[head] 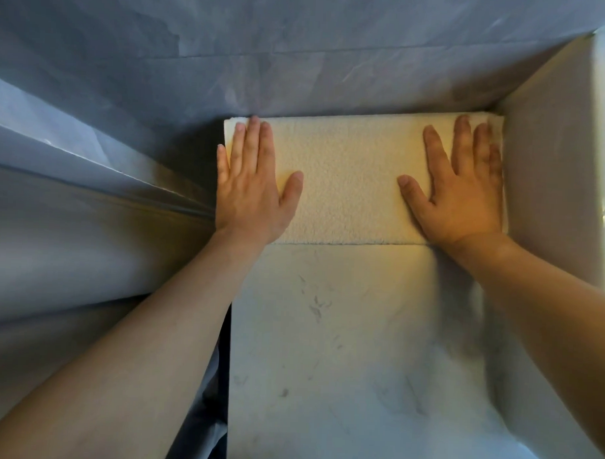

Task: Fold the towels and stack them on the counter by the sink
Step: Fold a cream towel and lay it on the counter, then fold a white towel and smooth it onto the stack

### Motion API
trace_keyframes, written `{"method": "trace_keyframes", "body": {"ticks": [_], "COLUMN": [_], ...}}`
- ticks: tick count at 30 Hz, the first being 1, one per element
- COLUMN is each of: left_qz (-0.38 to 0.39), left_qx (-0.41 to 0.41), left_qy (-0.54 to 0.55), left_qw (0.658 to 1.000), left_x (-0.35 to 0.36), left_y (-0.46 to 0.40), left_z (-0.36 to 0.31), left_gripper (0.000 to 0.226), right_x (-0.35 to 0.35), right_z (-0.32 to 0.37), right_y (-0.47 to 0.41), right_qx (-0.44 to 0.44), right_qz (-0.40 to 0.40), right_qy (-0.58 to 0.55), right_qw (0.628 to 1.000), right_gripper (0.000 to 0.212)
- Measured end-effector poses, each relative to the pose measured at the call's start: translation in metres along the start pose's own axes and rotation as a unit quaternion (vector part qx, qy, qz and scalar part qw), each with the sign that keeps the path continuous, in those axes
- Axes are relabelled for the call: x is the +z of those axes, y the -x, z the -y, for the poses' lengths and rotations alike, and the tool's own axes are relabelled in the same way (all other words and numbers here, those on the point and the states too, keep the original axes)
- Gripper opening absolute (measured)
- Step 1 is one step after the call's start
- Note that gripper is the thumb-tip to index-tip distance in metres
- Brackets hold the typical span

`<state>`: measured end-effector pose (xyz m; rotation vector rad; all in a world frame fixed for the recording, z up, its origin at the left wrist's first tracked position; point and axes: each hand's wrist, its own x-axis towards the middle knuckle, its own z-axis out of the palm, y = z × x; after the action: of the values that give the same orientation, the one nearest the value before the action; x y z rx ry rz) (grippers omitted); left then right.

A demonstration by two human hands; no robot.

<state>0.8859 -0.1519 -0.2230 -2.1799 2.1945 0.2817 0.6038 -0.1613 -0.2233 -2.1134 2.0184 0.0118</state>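
A folded cream towel (351, 179) lies flat on the pale marbled counter (341, 351), pushed against the back wall. My left hand (251, 183) presses flat on the towel's left end, fingers straight and spread, the little finger hanging over the edge. My right hand (460, 186) presses flat on its right end, fingers straight, next to a white upright side. Whether more towels lie under this one cannot be seen.
A blue-grey marbled wall (300, 50) rises behind the towel. The white side of a basin or fixture (553, 169) stands at the right. Left of the counter, a grey ledge (89, 201) runs along the wall, with a dark gap below it.
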Motion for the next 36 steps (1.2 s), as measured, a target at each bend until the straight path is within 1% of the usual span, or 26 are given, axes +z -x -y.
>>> {"method": "trace_keyframes", "body": {"ticks": [4, 6, 7, 8, 10, 12, 15, 18, 21, 26, 31, 33, 36], "left_qz": [0.027, 0.030, 0.016, -0.009, -0.051, -0.072, -0.084, -0.111, -0.134, -0.158, -0.179, -0.181, -0.165], "left_qx": [0.001, -0.010, -0.014, -0.002, 0.032, 0.071, 0.089, 0.101, 0.113, 0.131, 0.180, 0.184, 0.179], "left_qy": [-0.011, -0.033, -0.038, -0.028, 0.026, 0.078, 0.143, 0.180, 0.200, 0.219, 0.229, 0.238, 0.236], "left_qw": [1.000, 0.999, 0.999, 1.000, 0.998, 0.992, 0.982, 0.972, 0.964, 0.954, 0.940, 0.936, 0.941], "left_x": [-0.004, -0.013, -0.018, -0.021, -0.031, -0.037, -0.044, -0.053, -0.063, -0.065, -0.055, -0.052, -0.045], "left_y": [-0.013, 0.000, 0.015, 0.029, 0.062, 0.092, 0.128, 0.159, 0.184, 0.226, 0.271, 0.286, 0.306], "left_z": [0.003, -0.002, -0.007, -0.015, -0.038, -0.059, -0.075, -0.092, -0.113, -0.154, -0.232, -0.271, -0.328], "left_gripper": [0.081, 0.080, 0.078, 0.076, 0.071, 0.067, 0.062, 0.058, 0.057, 0.057, 0.054, 0.054, 0.055], "right_x": [-0.006, -0.018, -0.023, -0.029, -0.042, -0.053, -0.067, -0.078, -0.094, -0.104, -0.102, -0.106, -0.111], "right_z": [0.001, 0.007, 0.011, 0.014, 0.021, 0.028, 0.033, 0.029, 0.016, -0.027, -0.101, -0.136, -0.185], "right_y": [-0.016, -0.006, 0.008, 0.025, 0.066, 0.100, 0.140, 0.179, 0.210, 0.263, 0.323, 0.340, 0.361], "right_qx": [-0.009, -0.030, -0.037, -0.037, -0.053, -0.085, -0.087, -0.105, -0.105, -0.116, -0.099, -0.099, -0.095], "right_qz": [0.048, 0.075, 0.058, 0.017, -0.054, -0.067, -0.080, -0.095, -0.138, -0.193, -0.192, -0.186, -0.175], "right_qy": [-0.010, -0.016, -0.032, -0.057, -0.111, -0.127, -0.139, -0.144, -0.159, -0.176, -0.179, -0.173, -0.163], "right_qw": [0.999, 0.997, 0.997, 0.998, 0.991, 0.986, 0.983, 0.979, 0.972, 0.958, 0.960, 0.962, 0.966], "right_gripper": [0.080, 0.081, 0.080, 0.079, 0.074, 0.067, 0.065, 0.064, 0.061, 0.058, 0.056, 0.057, 0.059]}}
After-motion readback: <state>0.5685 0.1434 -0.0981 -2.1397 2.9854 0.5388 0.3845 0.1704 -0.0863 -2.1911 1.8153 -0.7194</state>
